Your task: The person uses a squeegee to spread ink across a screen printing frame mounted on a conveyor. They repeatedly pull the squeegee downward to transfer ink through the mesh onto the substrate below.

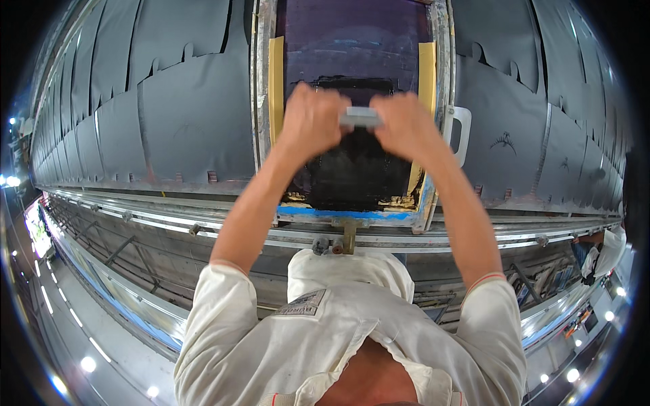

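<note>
Both my hands grip a screen-printing squeegee (pixel 362 116), whose pale grey handle shows between them. My left hand (pixel 313 120) is closed round its left part, and my right hand (pixel 406 125) is closed round its right part; both are slightly blurred. Beneath them lies a screen frame (pixel 443 61) with a dark purple mesh (pixel 352 40). Black ink (pixel 355 172) covers the near part of the mesh. Yellowish tape (pixel 276 81) runs along the frame's inner sides, and blue tape (pixel 345 214) along its near edge. The squeegee's blade is hidden under my hands.
Dark grey fabric pieces (pixel 196 128) lie in a long row on the table, left and right of the frame. A white handle (pixel 460 137) juts from the frame's right side. Metal rails (pixel 223 230) run along the near table edge. Another person (pixel 606 250) stands far right.
</note>
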Action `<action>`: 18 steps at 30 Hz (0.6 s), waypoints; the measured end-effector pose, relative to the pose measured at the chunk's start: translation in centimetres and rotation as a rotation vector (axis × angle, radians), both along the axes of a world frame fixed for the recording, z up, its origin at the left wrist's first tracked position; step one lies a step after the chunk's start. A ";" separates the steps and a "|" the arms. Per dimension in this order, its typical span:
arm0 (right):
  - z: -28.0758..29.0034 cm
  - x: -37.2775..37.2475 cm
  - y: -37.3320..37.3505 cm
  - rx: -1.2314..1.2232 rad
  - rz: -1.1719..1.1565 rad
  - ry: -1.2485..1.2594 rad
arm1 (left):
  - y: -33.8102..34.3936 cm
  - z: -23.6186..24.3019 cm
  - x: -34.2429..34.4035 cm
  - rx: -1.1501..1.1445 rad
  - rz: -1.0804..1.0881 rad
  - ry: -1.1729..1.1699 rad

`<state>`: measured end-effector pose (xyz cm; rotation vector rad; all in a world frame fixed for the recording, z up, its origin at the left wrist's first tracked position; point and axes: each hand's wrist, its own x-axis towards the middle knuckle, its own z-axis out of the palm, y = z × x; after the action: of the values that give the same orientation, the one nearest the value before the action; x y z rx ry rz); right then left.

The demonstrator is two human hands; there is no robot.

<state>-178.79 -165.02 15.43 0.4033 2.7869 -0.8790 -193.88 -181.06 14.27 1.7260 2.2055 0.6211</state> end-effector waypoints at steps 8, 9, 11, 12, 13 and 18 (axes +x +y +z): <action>-0.5 1.6 -1.4 0.052 0.059 0.046 | -1.5 0.8 0.7 -0.038 -0.042 0.010; -0.1 -0.1 0.3 0.038 0.029 0.090 | 0.0 0.7 -0.8 -0.002 -0.026 0.016; 1.2 -3.3 3.3 -0.022 -0.024 0.037 | 2.9 0.3 -3.5 0.024 -0.007 0.069; 0.6 -4.2 4.3 -0.026 -0.043 0.026 | 4.2 0.1 -4.4 0.005 -0.008 0.054; 0.0 -4.9 5.3 -0.030 -0.062 0.016 | 5.2 0.0 -5.1 -0.015 -0.008 0.041; 0.6 -5.1 4.5 -0.081 -0.123 -0.095 | 4.9 -0.9 -5.1 -0.010 0.014 -0.008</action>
<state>-183.85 -160.51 16.05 0.5917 2.6533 -0.9692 -198.94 -176.16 13.35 1.7015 2.2139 0.6175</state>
